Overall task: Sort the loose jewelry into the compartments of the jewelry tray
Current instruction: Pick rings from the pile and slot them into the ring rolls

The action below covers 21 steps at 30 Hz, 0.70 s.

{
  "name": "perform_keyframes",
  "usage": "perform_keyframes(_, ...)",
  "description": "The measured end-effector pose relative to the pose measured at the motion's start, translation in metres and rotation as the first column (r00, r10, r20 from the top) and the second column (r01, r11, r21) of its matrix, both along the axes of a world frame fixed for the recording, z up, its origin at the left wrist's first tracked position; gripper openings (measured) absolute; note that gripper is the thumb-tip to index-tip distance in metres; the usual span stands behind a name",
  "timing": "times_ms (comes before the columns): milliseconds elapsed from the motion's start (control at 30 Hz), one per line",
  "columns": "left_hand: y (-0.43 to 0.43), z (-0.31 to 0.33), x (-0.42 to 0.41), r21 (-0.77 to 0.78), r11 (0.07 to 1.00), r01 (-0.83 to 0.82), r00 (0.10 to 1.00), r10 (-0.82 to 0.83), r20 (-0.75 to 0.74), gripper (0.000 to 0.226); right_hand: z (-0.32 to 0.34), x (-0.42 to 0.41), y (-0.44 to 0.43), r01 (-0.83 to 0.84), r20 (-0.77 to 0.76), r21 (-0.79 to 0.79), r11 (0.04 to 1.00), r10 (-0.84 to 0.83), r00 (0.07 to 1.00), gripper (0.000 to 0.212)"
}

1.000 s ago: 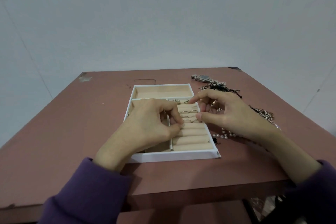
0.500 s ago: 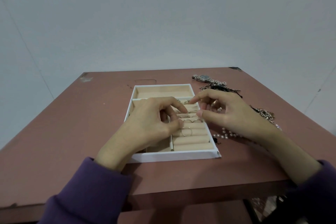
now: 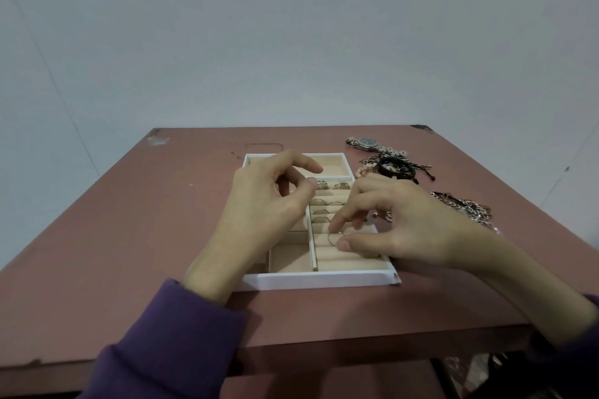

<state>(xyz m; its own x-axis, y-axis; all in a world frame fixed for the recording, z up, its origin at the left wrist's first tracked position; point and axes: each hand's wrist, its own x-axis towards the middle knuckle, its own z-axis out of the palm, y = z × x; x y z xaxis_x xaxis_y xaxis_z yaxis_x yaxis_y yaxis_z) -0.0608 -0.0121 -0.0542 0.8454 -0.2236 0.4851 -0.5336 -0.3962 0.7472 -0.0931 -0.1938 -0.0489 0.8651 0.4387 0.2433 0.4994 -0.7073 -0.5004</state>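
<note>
A white jewelry tray (image 3: pixel 319 279) with beige lining sits mid-table. Its right side holds ring rolls with several rings (image 3: pixel 321 202) pushed in. My right hand (image 3: pixel 395 223) pinches a thin ring (image 3: pixel 334 237) between thumb and forefinger, right over the lower ring rolls. My left hand (image 3: pixel 265 207) hovers over the tray's left compartments, fingers loosely curled and apart, holding nothing that I can see. It hides most of the left compartments.
Loose jewelry lies right of the tray: a wristwatch (image 3: pixel 368 142) at the back, a black cord bracelet (image 3: pixel 397 168), metal chains (image 3: pixel 466 209) further right. The reddish table's front edge (image 3: pixel 356 345) is close to me.
My left hand has let go of the ring and lifted back toward the tray's far left. My right hand has come down and forward and taken the ring at the lower rolls.
</note>
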Motion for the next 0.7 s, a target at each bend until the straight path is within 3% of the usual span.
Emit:
perform_keyframes(233,0.001,0.000,0.000,-0.024,1.000,0.019,1.000,-0.019,0.003,0.014,-0.001,0.002,0.008,0.026,0.109,-0.064,0.998,-0.019,0.994,0.021)
perform_keyframes(400,0.002,0.000,0.000,-0.030,0.999,0.027,1.000,-0.027,0.006,0.014,-0.001,0.005,0.015,0.053,0.094,0.036,0.998,-0.056,0.994,0.003)
perform_keyframes(700,0.001,-0.002,0.002,-0.023,0.999,0.023,1.000,-0.022,0.017,0.015,-0.007,0.007,0.019,0.095,0.060,0.153,0.984,-0.105,0.993,0.005)
